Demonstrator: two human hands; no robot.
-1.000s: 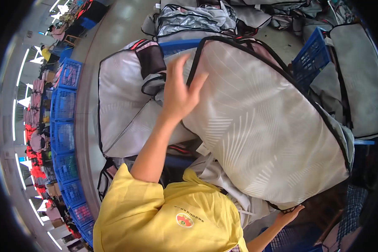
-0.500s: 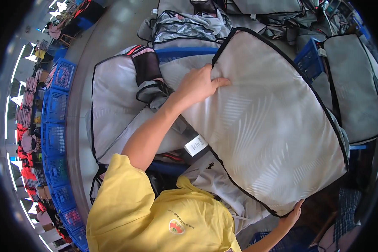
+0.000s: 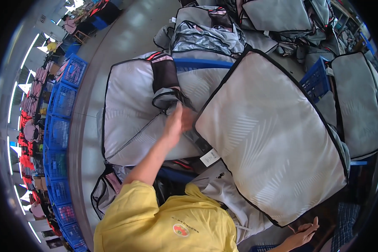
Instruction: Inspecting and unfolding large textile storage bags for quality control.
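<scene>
A large pale grey fabric piece (image 3: pixel 273 138) with black edging and a faint leaf pattern lies across the pile in front of me. By its left corner is my left hand (image 3: pixel 178 124), thumb raised apart from fingers smeared by motion; no held thing shows in it. Just below the piece's near edge, my right hand (image 3: pixel 304 235) is free of the fabric with its fingers stretched out. A white label (image 3: pixel 210 157) sticks out beside the piece's lower left edge. To the left, another black-edged grey piece (image 3: pixel 130 96) bears a dark mesh part (image 3: pixel 164 74).
Behind the pile, a blue crate (image 3: pixel 201 64) shows its rim, and more grey pieces (image 3: pixel 277 14) are heaped beyond. A second blue crate (image 3: pixel 316 80) stands right, beside another grey piece (image 3: pixel 357 101). Several blue baskets (image 3: pixel 56 132) line the left side. People sit far back left.
Both hands have let go of the large grey piece. My left hand has drawn back left and down; my right hand has moved down off the edge. The view has shifted somewhat.
</scene>
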